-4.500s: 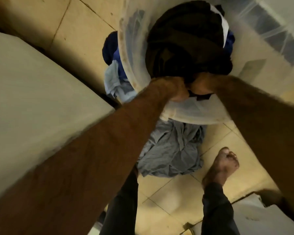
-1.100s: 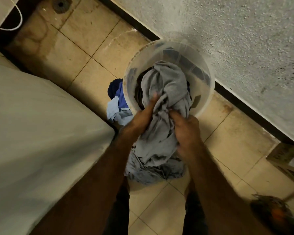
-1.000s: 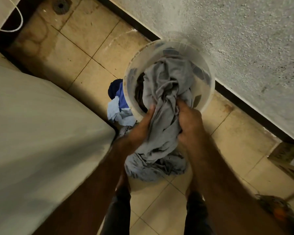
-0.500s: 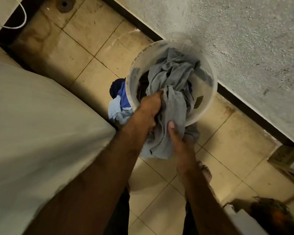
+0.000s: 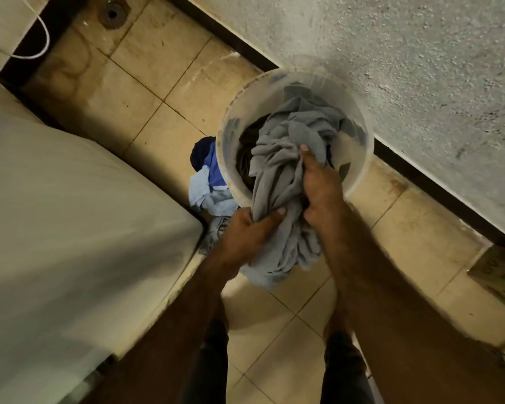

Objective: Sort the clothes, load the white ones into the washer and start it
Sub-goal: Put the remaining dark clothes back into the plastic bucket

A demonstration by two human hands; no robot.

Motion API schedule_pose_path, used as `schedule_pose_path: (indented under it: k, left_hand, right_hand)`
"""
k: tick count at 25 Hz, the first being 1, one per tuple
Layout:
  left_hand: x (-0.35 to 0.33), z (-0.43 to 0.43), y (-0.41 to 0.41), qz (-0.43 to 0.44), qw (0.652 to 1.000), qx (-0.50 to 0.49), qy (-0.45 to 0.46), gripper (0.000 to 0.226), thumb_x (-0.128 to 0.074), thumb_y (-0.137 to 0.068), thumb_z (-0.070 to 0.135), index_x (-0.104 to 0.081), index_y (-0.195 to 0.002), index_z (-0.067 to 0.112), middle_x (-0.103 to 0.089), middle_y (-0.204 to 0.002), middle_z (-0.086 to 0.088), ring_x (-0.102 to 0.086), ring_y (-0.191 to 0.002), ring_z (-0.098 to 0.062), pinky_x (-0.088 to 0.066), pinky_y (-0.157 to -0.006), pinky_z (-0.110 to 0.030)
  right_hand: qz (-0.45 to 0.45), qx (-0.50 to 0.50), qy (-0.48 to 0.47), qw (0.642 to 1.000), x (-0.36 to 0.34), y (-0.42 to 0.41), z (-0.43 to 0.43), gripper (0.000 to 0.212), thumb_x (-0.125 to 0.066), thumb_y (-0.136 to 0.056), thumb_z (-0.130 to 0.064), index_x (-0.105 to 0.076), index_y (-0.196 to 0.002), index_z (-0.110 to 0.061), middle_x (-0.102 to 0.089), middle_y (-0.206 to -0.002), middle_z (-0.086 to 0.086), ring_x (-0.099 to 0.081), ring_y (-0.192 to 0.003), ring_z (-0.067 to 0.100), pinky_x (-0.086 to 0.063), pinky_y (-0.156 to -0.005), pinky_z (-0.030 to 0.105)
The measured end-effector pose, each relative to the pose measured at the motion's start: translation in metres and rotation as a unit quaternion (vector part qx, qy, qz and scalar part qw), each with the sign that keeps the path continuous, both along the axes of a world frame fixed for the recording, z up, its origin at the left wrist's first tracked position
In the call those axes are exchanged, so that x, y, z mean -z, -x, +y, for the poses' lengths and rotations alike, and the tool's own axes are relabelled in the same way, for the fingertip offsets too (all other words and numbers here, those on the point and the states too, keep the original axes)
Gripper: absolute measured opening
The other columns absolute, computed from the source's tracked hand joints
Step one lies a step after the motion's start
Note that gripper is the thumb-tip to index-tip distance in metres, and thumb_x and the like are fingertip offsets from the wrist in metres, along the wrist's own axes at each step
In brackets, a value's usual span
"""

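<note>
A: Both hands on the grey cloth point(image 5: 277, 182), half of it hanging over the bucket point(image 5: 231, 123) rim, the rest heaped inside.

B: Left hand point(image 5: 245, 231) curls round the bunch just outside the rim; right hand point(image 5: 318, 182) grips higher, forefinger stretched over the folds.

A: Two holds make sense: a long, limp garment needs gathering.

B: Blue clothes point(image 5: 207, 182) lie on the floor beside the bucket, likely the coloured pile. Washer point(image 5: 70, 228) sits at left, lid down.

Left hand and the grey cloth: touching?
Touching. The head view shows the left hand gripping the grey cloth, thumb curled over a bunched fold just outside the bucket rim.
</note>
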State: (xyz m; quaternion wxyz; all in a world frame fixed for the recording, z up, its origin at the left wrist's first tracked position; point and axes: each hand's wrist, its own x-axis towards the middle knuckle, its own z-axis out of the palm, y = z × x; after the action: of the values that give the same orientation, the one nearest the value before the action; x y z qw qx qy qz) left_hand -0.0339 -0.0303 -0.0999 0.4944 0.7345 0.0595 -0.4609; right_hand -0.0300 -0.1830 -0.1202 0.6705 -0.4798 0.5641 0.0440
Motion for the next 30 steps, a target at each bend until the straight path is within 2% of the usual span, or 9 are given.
schedule_pose_path:
  k: [4,8,10,12,15,19,23,27,30]
  left_hand:
    - [-0.005,-0.044,-0.036,0.036,0.989,-0.123,-0.072,0.044,-0.064,-0.089,0.055,-0.067,-0.112,0.018,-0.073,-0.098,0.004,-0.068,-0.092,-0.018,-0.055,-0.076,-0.027]
    - [0.014,-0.076,-0.058,0.133,0.976,-0.167,-0.049,0.06,-0.062,-0.093,0.05,-0.054,-0.138,0.012,-0.063,-0.132,-0.009,-0.062,-0.091,-0.022,-0.054,-0.076,-0.032]
    - [0.016,-0.079,-0.061,0.085,0.979,-0.177,-0.057,0.057,-0.061,-0.094,0.049,-0.055,-0.138,0.012,-0.063,-0.134,-0.009,-0.064,-0.105,-0.029,-0.056,-0.084,-0.036]
    - [0.02,-0.071,-0.059,-0.033,0.989,-0.13,-0.059,0.05,-0.059,-0.092,0.059,-0.064,-0.125,0.022,-0.069,-0.124,-0.003,-0.065,-0.113,-0.027,-0.055,-0.098,-0.042]
    - [0.013,-0.038,-0.036,-0.067,0.997,-0.011,-0.046,0.043,-0.047,-0.083,0.079,-0.072,-0.092,0.045,-0.074,-0.1,0.014,-0.07,-0.099,-0.008,-0.059,-0.087,-0.031]
    - [0.023,-0.016,0.003,-0.057,0.996,0.04,-0.05,0.04,-0.067,-0.087,0.055,-0.07,-0.117,0.029,-0.076,-0.111,0.005,-0.072,-0.104,-0.015,-0.061,-0.082,-0.027]
    - [0.032,-0.043,-0.03,-0.098,0.985,-0.091,-0.109,0.031,-0.067,-0.092,0.041,-0.07,-0.107,0.015,-0.066,-0.091,0.007,-0.065,-0.086,-0.015,-0.056,-0.081,-0.033]
    - [0.042,-0.074,-0.067,0.036,0.991,-0.095,-0.086,0.055,-0.07,-0.092,0.033,-0.055,-0.139,0.008,-0.062,-0.136,-0.009,-0.059,-0.124,-0.033,-0.05,-0.105,-0.044]
    - [0.049,-0.084,-0.073,0.069,0.99,-0.108,-0.056,0.062,-0.069,-0.093,0.033,-0.046,-0.147,0.011,-0.052,-0.148,-0.01,-0.051,-0.135,-0.034,-0.044,-0.112,-0.048]
  right_hand:
    - [-0.018,0.062,0.215,0.975,-0.011,0.054,0.033,0.05,-0.056,-0.094,-0.059,-0.068,-0.117,-0.016,-0.071,-0.11,0.001,-0.069,-0.098,0.006,-0.061,-0.086,0.03]
    - [-0.115,-0.038,0.067,0.99,-0.013,0.092,0.056,0.057,-0.069,-0.086,-0.056,-0.063,-0.131,-0.022,-0.071,-0.126,-0.005,-0.066,-0.118,0.01,-0.056,-0.096,0.032]
    - [-0.103,-0.088,0.117,0.984,-0.011,0.087,0.048,0.044,-0.074,-0.088,-0.04,-0.068,-0.125,-0.017,-0.074,-0.118,-0.003,-0.069,-0.113,0.012,-0.058,-0.091,0.03]
    - [-0.097,-0.057,0.134,0.985,-0.008,0.072,0.032,0.034,-0.072,-0.092,-0.035,-0.072,-0.119,-0.015,-0.076,-0.109,-0.004,-0.072,-0.103,0.008,-0.06,-0.084,0.024]
    - [-0.068,0.023,0.045,0.996,-0.004,0.036,0.002,0.032,-0.07,-0.092,-0.04,-0.071,-0.117,-0.02,-0.074,-0.113,-0.002,-0.071,-0.1,0.012,-0.06,-0.084,0.028]
    - [-0.038,0.093,-0.119,0.988,0.001,0.005,-0.011,0.04,-0.068,-0.095,-0.03,-0.064,-0.128,-0.007,-0.072,-0.113,0.01,-0.071,-0.098,0.027,-0.061,-0.081,0.041]
    - [-0.036,0.037,0.149,0.987,-0.003,0.043,0.018,0.043,-0.07,-0.091,-0.042,-0.066,-0.127,-0.018,-0.07,-0.122,0.001,-0.068,-0.104,0.003,-0.061,-0.088,0.028]
    - [-0.062,-0.088,0.175,0.979,-0.003,0.083,0.057,0.08,-0.079,-0.082,-0.045,-0.043,-0.148,-0.02,-0.055,-0.146,-0.001,-0.053,-0.134,0.014,-0.048,-0.106,0.03]
    - [0.013,-0.118,0.229,0.966,0.004,0.073,0.046,0.054,-0.074,-0.088,-0.024,-0.054,-0.137,-0.011,-0.067,-0.129,0.006,-0.063,-0.119,0.026,-0.043,-0.087,0.02]
